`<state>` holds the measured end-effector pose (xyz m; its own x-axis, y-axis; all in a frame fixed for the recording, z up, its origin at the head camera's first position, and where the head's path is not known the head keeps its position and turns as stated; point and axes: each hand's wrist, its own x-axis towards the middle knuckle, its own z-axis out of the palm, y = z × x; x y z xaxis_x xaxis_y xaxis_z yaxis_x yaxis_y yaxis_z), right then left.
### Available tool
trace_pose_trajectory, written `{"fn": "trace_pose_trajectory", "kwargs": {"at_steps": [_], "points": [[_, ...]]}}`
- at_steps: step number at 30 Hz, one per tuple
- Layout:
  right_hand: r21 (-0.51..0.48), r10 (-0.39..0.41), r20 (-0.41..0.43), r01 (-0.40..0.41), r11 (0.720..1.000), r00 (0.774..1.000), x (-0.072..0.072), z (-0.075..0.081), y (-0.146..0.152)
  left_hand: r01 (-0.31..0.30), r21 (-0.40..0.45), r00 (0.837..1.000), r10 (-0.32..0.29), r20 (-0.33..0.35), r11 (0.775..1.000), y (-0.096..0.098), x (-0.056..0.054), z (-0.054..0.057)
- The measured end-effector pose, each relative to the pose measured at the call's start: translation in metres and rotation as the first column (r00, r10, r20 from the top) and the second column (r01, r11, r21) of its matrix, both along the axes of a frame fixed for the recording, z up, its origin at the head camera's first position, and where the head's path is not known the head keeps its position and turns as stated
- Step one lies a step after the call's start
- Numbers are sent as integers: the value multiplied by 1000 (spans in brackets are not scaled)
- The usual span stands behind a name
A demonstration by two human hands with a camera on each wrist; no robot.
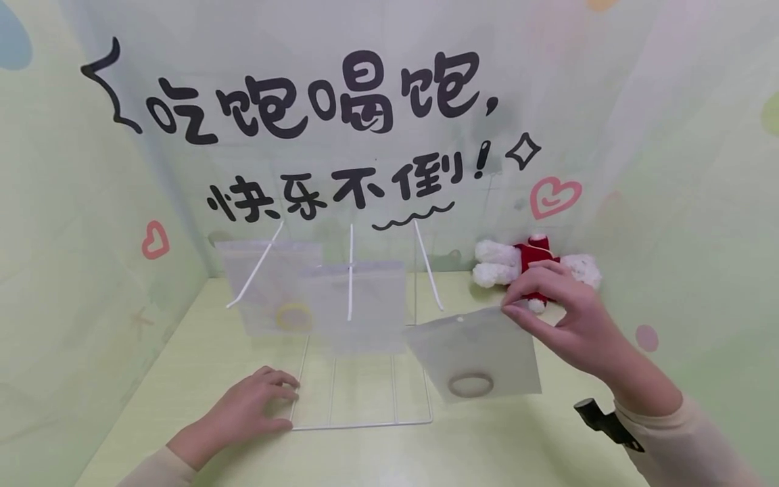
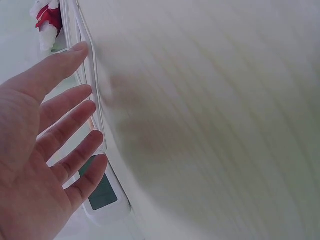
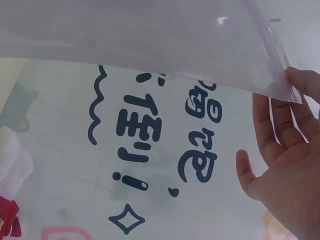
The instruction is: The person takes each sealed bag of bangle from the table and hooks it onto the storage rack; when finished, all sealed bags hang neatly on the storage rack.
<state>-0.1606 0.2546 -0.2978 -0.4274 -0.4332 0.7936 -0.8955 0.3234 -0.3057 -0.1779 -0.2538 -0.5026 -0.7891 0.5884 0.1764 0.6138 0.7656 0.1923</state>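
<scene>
My right hand (image 1: 575,321) pinches the upper right corner of a clear plastic bag (image 1: 505,352), which hangs tilted. A brown ring-shaped item (image 1: 470,396) lies inside it, and a small hole shows near its top edge. In the right wrist view the bag (image 3: 150,35) spans the top, its corner between fingers and thumb. Just behind its left side is the right prong (image 1: 429,267) of a white wire rack (image 1: 365,425). My left hand (image 1: 249,406) touches the left side of the rack's base. Its fingers (image 2: 70,115) are spread and nearly straight in the left wrist view.
Two more clear bags hang on the rack: the left one (image 1: 255,318) holds a yellow ring (image 1: 279,316), the middle one (image 1: 371,325) overlaps it. A white plush toy in red (image 1: 496,264) lies at the back right. A printed backdrop (image 1: 377,34) encloses the table (image 1: 499,446).
</scene>
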Motion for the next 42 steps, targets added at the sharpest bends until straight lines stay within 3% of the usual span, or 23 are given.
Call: {"fn": "trace_pose_trajectory", "kwargs": {"at_steps": [6,18,28,42], "points": [[-3,40,-40,-40,999,998,4,9,-12,-5,1,1000,5,4,1000,1,1,2],[10,21,-60,-20,1000,998,2,17,-20,0,3,1000,0,-7,1000,2,3,2],[40,-18,-131,23,999,991,-9,17,-22,6,-10,1000,-6,-10,1000,2,1,2],[21,-59,-111,61,998,992,-27,10,-21,-10,-13,1000,10,-3,1000,4,2,5]]}}
